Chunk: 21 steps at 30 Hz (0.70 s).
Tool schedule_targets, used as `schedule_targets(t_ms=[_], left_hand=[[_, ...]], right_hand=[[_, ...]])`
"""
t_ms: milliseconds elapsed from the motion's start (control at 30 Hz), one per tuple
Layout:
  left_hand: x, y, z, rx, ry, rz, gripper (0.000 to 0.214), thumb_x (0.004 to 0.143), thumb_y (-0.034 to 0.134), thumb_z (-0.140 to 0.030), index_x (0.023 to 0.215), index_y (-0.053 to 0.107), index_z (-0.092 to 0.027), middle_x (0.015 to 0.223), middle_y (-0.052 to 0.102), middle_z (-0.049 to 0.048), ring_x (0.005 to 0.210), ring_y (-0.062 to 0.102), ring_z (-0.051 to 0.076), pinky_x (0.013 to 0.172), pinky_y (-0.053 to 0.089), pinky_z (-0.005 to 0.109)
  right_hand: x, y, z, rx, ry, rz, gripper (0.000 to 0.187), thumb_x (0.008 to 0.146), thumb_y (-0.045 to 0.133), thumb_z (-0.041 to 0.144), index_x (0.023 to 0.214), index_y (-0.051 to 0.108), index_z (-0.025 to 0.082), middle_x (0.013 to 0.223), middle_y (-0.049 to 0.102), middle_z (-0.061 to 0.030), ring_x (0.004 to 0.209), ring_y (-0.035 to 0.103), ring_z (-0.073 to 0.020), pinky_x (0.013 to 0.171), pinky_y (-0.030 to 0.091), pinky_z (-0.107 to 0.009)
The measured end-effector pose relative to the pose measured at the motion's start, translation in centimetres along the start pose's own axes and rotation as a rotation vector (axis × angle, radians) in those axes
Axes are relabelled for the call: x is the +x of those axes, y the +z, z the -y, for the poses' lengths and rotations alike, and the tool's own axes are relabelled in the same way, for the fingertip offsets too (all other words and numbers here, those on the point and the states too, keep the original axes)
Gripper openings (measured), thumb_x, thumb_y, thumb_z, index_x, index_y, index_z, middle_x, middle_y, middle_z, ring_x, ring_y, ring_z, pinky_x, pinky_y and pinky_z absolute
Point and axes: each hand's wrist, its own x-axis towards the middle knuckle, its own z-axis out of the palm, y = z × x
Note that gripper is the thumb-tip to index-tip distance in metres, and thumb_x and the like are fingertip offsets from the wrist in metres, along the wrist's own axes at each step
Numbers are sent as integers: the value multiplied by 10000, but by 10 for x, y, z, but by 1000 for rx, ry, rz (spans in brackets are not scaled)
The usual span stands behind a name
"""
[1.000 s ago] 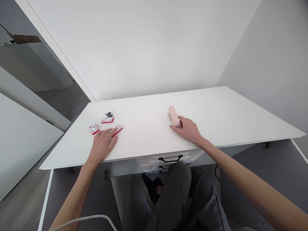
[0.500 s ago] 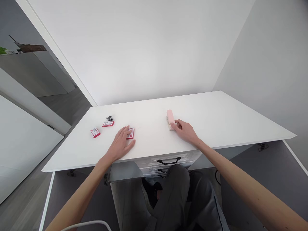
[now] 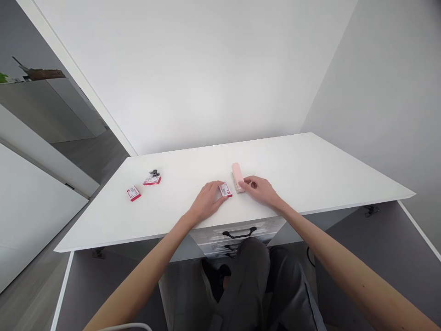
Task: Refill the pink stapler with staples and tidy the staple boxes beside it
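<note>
Near the middle of the white desk (image 3: pixel 292 174) lies a pink stapler (image 3: pixel 237 177), its far end pointing toward the wall. My right hand (image 3: pixel 260 189) grips its near end between thumb and fingers. Just left of the stapler is a small red-and-white box (image 3: pixel 225 190), lying flat with a narrow gap between the two. Around the left side of this box my left hand (image 3: pixel 207 200) is closed, fingers at its far edge and thumb at its near edge.
Two similar red-and-white boxes, a nearer box (image 3: pixel 133 193) and a farther box (image 3: pixel 152 180), lie on the left part of the desk. Behind the farther one sits a small black object (image 3: pixel 155 173). Drawers with a black handle (image 3: pixel 239 233) are below the desktop.
My left hand has slid the small box to the right, up close to the stapler. My right hand keeps its hold on the stapler; the whole view has shifted slightly.
</note>
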Motion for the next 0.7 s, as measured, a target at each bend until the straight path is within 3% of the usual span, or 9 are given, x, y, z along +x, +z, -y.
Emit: schedule_targets(t_ms=[100,300,433,567,700], left_hand=[[11,8,-6,-22,0,16,550,1037,537,-513,1513,472,-244,1518,592,132,1411,544,327,1159,456,514],[15,14,-5,0,-33,23,635,1044,509,-534,1599,400,-245,1583,553,133,1473,506,337,1206,407,534],[12,14,-3,11,-16,11,682,1035,514,-595,1627,346,-298,1705,402,103,1556,401,324,1247,366,533],[8,3,14,106,-91,-172,588,1052,478,-580,1545,445,-260,1693,393,134,1580,332,322,1288,293,550],[-6,-35,59,280,-276,-370,520,1053,441,-508,1428,549,-165,1594,451,225,1536,346,363,1281,260,578]], right_hand=[[1,0,-1,-3,-17,-1,467,977,532,663,1055,778,273,1082,793,-38,836,663,-206,782,506,-360],[1,0,-3,19,-14,11,457,968,549,660,1030,782,273,1042,803,-34,831,669,-213,787,515,-364],[1,0,-3,39,-8,23,448,961,558,662,1024,786,281,1030,808,-30,836,665,-223,788,502,-373],[-2,-2,-1,113,48,-1,423,976,553,625,1078,758,269,1029,805,-34,902,689,-224,835,501,-368],[-6,-4,1,169,71,-5,446,985,526,640,1104,724,257,985,799,-38,942,696,-230,856,502,-367]])
